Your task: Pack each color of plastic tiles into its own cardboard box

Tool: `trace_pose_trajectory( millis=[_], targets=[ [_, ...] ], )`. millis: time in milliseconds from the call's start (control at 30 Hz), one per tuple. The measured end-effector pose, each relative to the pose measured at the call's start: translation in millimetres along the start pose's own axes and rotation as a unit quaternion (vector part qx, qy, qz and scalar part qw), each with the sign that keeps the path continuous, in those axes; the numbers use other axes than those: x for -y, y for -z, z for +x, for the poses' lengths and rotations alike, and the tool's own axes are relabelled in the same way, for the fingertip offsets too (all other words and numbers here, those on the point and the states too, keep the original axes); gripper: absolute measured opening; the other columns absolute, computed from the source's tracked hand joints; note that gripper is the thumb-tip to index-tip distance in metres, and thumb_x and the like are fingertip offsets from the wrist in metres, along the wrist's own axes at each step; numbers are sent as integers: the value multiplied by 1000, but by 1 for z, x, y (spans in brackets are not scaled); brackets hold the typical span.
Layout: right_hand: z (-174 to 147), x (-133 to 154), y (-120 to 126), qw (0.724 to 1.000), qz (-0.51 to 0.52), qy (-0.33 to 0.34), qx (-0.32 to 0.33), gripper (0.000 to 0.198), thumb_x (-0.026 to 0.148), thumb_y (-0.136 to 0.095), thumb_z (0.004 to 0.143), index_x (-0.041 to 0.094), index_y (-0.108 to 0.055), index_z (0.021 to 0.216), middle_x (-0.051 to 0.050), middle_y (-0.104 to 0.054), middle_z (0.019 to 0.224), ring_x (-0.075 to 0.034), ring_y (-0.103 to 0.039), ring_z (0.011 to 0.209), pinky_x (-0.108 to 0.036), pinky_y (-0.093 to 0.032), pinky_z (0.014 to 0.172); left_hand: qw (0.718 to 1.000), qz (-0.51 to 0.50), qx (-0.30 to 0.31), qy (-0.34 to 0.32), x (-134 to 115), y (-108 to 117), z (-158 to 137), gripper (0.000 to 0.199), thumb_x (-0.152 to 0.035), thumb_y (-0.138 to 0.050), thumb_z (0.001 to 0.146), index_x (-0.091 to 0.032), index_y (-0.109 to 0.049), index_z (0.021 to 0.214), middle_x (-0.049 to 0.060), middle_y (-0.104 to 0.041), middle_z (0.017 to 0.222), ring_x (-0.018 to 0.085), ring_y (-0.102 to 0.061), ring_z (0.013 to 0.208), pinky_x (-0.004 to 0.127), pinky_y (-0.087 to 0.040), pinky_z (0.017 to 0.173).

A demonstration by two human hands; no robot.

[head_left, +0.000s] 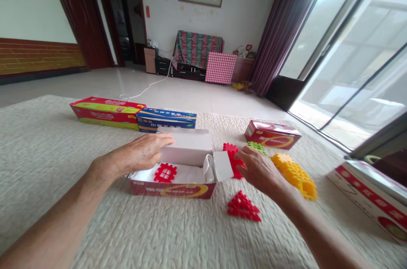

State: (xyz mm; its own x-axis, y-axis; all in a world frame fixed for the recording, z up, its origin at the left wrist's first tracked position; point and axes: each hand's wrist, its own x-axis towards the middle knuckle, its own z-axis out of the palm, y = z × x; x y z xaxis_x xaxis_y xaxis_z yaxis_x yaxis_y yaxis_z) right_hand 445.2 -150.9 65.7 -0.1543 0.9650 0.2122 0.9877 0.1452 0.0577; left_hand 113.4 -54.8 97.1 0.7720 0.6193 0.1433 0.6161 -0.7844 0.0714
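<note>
Left hand (144, 151) at an open dark-red cardboard carton (173, 190), right hand (254, 164) by red plastic lattice pieces (234, 159)

Fingers of the left hand lie against the raised white cardboard flap (189, 139) above the carton's left end; whether they pinch it cannot be told. The right hand, fingers bent, is at the red plastic lattice pieces just right of the carton; its fingertips do not show clearly enough to tell if one is gripped. Inside the carton, on white lining (187, 171), lies a square red plastic piece with a cross-barred window (165, 173). A triangular red plastic piece (242, 208) lies nearer the viewer on the cream quilted cover (133, 228). Yellow plastic lattice pieces (296, 176) lie right of the right hand, and a light-green plastic lattice piece (257, 147) just behind it
</note>
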Motion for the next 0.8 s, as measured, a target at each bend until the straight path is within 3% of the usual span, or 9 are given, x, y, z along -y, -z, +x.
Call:
trace_pose_trajectory(
  millis=[300, 433, 533, 667, 800],
  targets=[
    [-7, -5, -1, 999, 37, -6, 3, 12, 13, -52, 75, 17, -58, 85, -6, -58, 86, -14, -51, 70, -27, -32, 60, 999, -18, -34, -18, 18, -19, -1, 51, -11, -44, 78, -22, -52, 128, 6, -50, 139, 21, -47, 127, 35, -36, 108],
    [-8, -10, 4, 995, 102, -12, 14, 9, 11, -48, 74, 18, -53, 73, -2, -57, 72, -11, -48, 62, -27, -31, 57, 999, -20, -37, -19, 20, -21, 0, 49, -12, -44, 79, -21, -54, 126, 7, -51, 138, 22, -47, 127, 36, -36, 108],
    [-8, -16, 11, 983, 174, -5, 51, 10, 10, -48, 71, 18, -51, 68, 1, -54, 64, -9, -44, 57, -25, -32, 54, 999, -18, -23, -17, 13, -15, 1, 48, -10, -43, 79, -18, -55, 125, 9, -53, 136, 22, -49, 125, 36, -37, 107],
    [-11, -13, 20, 952, 280, 17, 126, 5, 20, -51, 77, 19, -55, 74, 2, -57, 68, -9, -48, 60, -23, -36, 53, 1000, -20, -7, -7, 5, -6, 0, 47, -11, -41, 81, -15, -53, 126, 9, -52, 137, 22, -49, 124, 36, -37, 107],
    [-15, 5, 21, 956, 235, 1, 174, 7, 24, -55, 78, 20, -58, 74, 2, -60, 67, -10, -51, 59, -24, -38, 53, 1000, -23, 11, -16, 5, -3, -1, 45, -11, -38, 83, -16, -53, 125, 8, -51, 137, 22, -47, 124, 35, -35, 108]
  ],
)
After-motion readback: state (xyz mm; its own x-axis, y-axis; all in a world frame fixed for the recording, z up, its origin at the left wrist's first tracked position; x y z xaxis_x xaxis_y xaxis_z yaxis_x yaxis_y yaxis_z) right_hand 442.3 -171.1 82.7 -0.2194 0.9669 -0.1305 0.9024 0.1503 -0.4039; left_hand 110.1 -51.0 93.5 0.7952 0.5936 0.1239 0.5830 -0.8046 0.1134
